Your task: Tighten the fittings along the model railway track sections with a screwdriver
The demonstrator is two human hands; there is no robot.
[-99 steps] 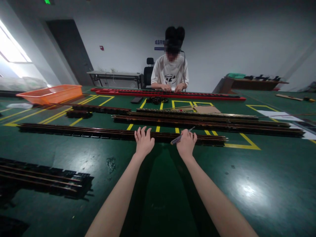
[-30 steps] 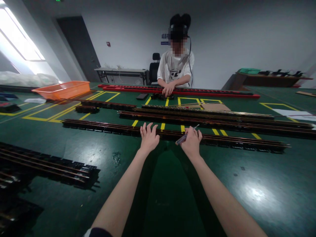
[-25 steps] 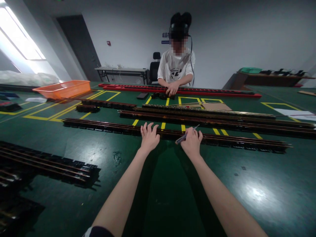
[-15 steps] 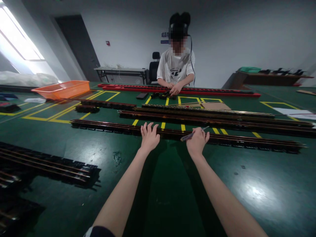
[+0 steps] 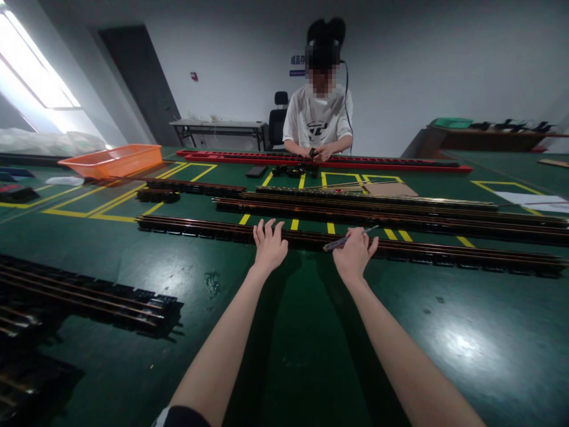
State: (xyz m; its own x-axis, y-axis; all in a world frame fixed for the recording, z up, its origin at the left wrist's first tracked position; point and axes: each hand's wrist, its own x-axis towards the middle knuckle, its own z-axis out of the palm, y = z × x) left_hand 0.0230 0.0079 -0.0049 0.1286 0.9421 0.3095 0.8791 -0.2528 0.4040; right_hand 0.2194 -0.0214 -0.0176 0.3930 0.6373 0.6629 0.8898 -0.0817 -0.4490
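Near left on green table [image 5: 524, 332]: black ribbed bundle [image 5: 102, 290]
Farther in: spreads left hand [image 5: 269, 246] open, fingers slightly bent, on long dark strip [image 5: 444, 253] running crosswise before both arms
Closes right hand [image 5: 354, 255] around thin pointed tool [image 5: 336, 244], tip up and rightward, over same strip; cannot tell whether touching
Beyond: more dark strips [image 5: 377, 213], brown cardboard [image 5: 391, 188] just behind, orange bin [image 5: 111, 161] to left
Then long red tray [image 5: 404, 166]; behind, white-shirted co-worker [image 5: 316, 121] holding small black piece [image 5: 313, 152]

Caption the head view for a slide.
Left hand and right hand at a long dark strip, the right holding a slim tool, a co-worker across the green table.
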